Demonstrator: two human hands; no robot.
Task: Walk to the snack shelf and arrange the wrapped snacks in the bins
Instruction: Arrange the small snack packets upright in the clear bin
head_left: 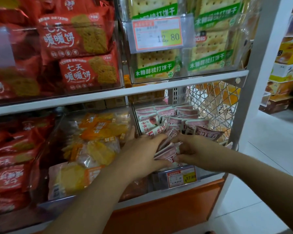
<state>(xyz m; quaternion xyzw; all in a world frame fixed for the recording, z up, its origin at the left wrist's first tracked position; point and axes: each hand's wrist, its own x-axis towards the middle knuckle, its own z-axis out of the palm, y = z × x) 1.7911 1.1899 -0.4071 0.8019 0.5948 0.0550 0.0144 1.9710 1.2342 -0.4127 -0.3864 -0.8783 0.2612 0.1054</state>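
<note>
Now: the bundle of pink wrapped snacks (166,152) sits between my two hands, low at the front of the bottom-right bin (208,173).

Left hand (142,154) curls round the bundle from the left, fingers over the top and underneath. Right hand (194,149) closes on its right end, fingertips tucked in. Both are clamped on the same bundle, so neither is free.

The packets are pressed face to face. Their long edges run across from hand to hand, rising a little toward the right.

Upright rows (181,114) of the same snack fill the back of the bin, directly beyond my knuckles. A white packet with a peach picture (149,124) leans askew just behind my left fingers. Judgement: the bundle should go away from me into those rows, and the askew packet is nearer the left hand.

Orange packets (98,132) fill the neighbouring bin, just beside my left wrist.

Readable text:
- Price tag (183,177) on this bin's front: 17.60.
- Upper price tag (157,33): 12.80.
- Red packs (78,36): 七天暖暖饼.
- Green-banded crackers (152,68): 木糖醇梳打饼干.
- Print on the pink packets: too tilted to read with confidence.
</note>
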